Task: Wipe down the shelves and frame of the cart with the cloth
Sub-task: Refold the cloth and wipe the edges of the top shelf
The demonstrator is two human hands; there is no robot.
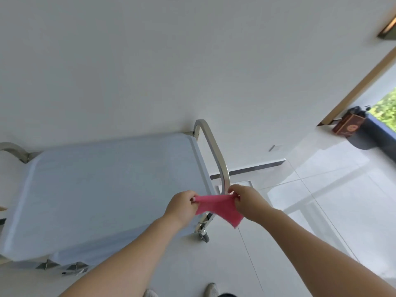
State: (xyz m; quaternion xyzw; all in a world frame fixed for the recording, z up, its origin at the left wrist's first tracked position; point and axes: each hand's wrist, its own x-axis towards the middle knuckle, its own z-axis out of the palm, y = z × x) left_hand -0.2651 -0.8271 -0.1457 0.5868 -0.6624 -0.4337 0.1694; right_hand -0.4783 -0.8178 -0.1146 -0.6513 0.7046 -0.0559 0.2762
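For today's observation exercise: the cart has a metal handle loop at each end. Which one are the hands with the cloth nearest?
The right-end handle, rising beside the pink cloth; the other sits far left.

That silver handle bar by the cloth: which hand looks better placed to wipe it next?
Probably the right hand: it pinches the pink cloth right at the handle bar. The left hand holds the other end over the top shelf.
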